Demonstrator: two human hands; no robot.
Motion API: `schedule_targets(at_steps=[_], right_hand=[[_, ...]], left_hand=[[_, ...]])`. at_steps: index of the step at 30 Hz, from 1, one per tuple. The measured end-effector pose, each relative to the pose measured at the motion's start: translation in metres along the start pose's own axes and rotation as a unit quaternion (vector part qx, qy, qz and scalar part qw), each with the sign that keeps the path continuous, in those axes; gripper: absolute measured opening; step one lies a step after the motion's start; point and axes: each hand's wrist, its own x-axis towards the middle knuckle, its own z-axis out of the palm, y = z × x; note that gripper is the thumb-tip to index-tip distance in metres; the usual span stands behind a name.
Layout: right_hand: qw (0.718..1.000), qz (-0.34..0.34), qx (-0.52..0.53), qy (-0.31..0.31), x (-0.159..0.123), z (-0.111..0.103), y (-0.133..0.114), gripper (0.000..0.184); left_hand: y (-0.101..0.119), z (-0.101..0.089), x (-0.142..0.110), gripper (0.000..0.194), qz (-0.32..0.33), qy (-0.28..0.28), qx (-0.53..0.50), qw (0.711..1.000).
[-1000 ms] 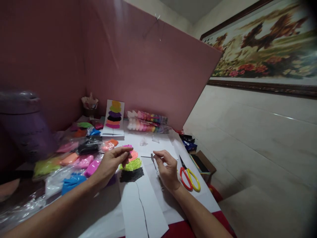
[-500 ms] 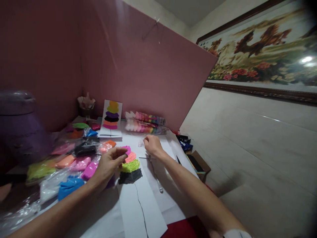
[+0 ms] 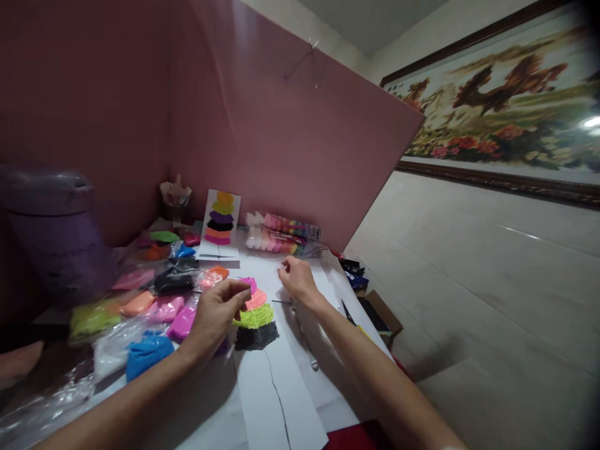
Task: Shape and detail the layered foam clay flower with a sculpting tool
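My left hand [image 3: 218, 312] is above the left edge of a white paper strip [image 3: 269, 387], thumb and fingers pinched together. Whatever they hold, if anything, is too small to make out. Beside those fingers, layers of modelling clay [image 3: 255, 315] in magenta, coral, lime and black cover the strip's upper part, and a dark wavy line runs down below them. My right hand [image 3: 297, 278] is over white paper farther back, its fingers curled in and thumb close to them; their contents are unclear. A fork [image 3: 307, 344] lies below my right wrist.
Bagged clay in several colours [image 3: 175, 278] crowds the left side, near a purple container [image 3: 54, 237]. A card with coloured bands [image 3: 219, 222] leans upright at the back, next to packs of clay [image 3: 281, 234]. Scissors [image 3: 349, 312] lie by the right edge.
The view has shifted, moving everything slightly rightward. A small clear scrap beside my right fingertips now hardly shows. My left hand keeps its pinch beside the clay layers.
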Motion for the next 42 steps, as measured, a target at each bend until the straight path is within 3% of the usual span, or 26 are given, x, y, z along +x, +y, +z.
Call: schedule_targets(at_steps=[4, 8, 11, 15, 22, 28, 32, 37, 39, 42], right_hand=[[0.993, -0.083, 0.078, 0.0, -0.044, -0.013, -0.018, 0.015], [0.976, -0.118, 0.182, 0.01, -0.075, -0.014, -0.029, 0.023], [0.959, -0.106, 0.26, 0.029, -0.084, -0.012, -0.03, 0.024], [0.955, -0.079, 0.281, 0.044, -0.088, -0.01, -0.031, 0.022], [0.939, -0.081, 0.332, 0.032, -0.094, -0.006, -0.035, 0.019], [0.948, -0.103, 0.299, 0.04, -0.103, 0.002, -0.042, 0.02], [0.956, -0.108, 0.266, 0.069, -0.102, 0.007, -0.042, 0.022], [0.973, -0.136, 0.167, 0.081, -0.088, 0.003, -0.03, 0.024], [0.979, -0.152, 0.116, 0.063, -0.073, 0.0, -0.02, 0.023], [0.986, -0.116, 0.079, 0.084, -0.039, -0.003, 0.0, 0.028]], left_hand=[[0.002, 0.005, -0.006, 0.014, 0.038, -0.004, 0.007, 0.999], [-0.001, 0.01, -0.012, 0.013, 0.037, -0.04, 0.009, 0.998], [-0.003, 0.01, -0.013, 0.012, 0.015, -0.054, 0.023, 0.998], [0.001, 0.008, -0.011, 0.015, -0.002, -0.054, 0.035, 0.998], [0.011, 0.008, -0.008, 0.026, -0.056, -0.11, 0.034, 0.992], [-0.005, 0.003, -0.005, 0.016, -0.041, -0.094, 0.078, 0.992], [-0.007, 0.001, -0.007, 0.008, -0.02, -0.134, 0.082, 0.987], [-0.002, 0.004, -0.011, 0.04, 0.014, -0.184, 0.08, 0.98], [-0.003, 0.004, -0.01, 0.051, 0.03, -0.177, 0.095, 0.979], [-0.004, 0.002, -0.008, 0.052, 0.032, -0.141, 0.121, 0.982]])
